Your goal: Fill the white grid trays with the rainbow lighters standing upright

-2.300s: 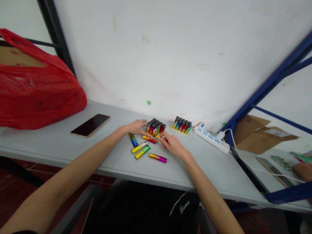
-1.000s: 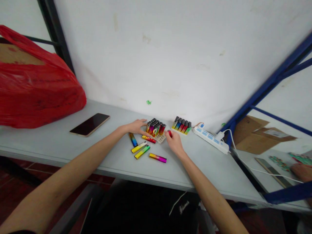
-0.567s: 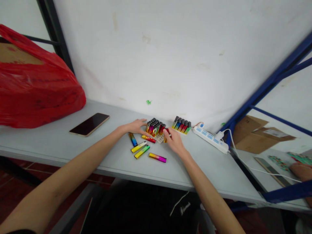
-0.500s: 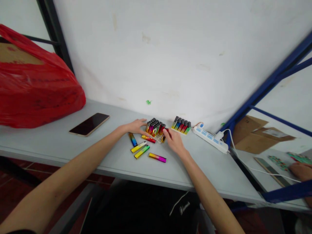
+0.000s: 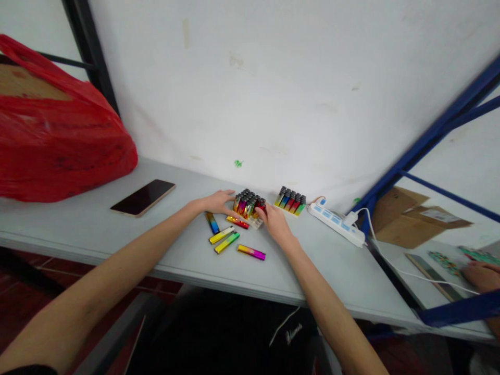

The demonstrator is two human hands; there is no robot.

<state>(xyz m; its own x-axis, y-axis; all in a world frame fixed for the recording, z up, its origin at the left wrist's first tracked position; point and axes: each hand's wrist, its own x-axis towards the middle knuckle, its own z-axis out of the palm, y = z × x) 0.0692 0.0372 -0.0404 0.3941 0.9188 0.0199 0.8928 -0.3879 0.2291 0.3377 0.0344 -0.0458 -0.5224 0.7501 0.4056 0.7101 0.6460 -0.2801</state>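
Several shiny coloured lighters [image 5: 245,204] with black tops stand upright in a pale tray [image 5: 255,223]. My left hand [image 5: 219,202] rests at the tray's left side, fingers apart around its edge. My right hand [image 5: 274,221] is at the tray's right side, its fingers closed at a red lighter [image 5: 261,206]. Loose lighters lie in front: a red-yellow one [image 5: 237,223], a blue one [image 5: 213,223], a yellow one [image 5: 221,235], a green-yellow one [image 5: 227,242] and a yellow-magenta one [image 5: 251,252].
A second group of lighters [image 5: 290,201] stands by the wall, beside a white power strip [image 5: 338,224] with a cable. On the left are a phone [image 5: 144,198] and a red bag [image 5: 62,140]. Past the blue frame are a cardboard box [image 5: 406,219] and another person's hand [image 5: 482,276].
My right hand has shifted slightly left over the tray's right part. The lighter seen at the tray's front right corner no longer shows there. My left hand has barely moved.
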